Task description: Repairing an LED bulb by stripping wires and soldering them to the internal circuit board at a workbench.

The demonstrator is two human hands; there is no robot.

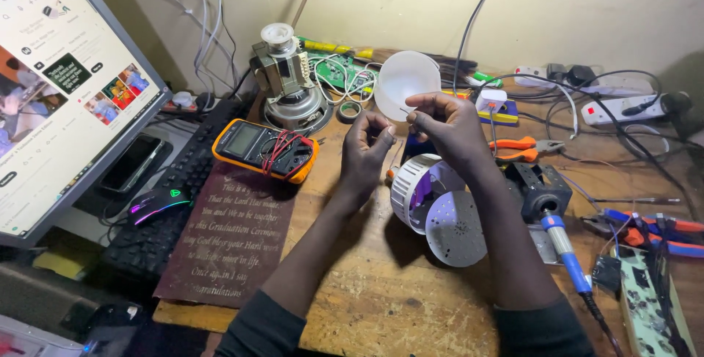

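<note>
Head view: both hands raised over the bench (381,306), left hand (367,148) and right hand (447,126) each pinched nearly closed on what looks like a fine wire (405,112) spanning the fingertips. Step in hand, by judgement: wire preparation above the lamp housing (414,188) and perforated disc (456,228). Next move: steady tension, precise placement.

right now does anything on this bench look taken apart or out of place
Yes. A white lamp housing lies on its side, its round perforated plate hanging off and its white dome apart near the wall. Both hands, left and right, pinch a thin wire.
</note>
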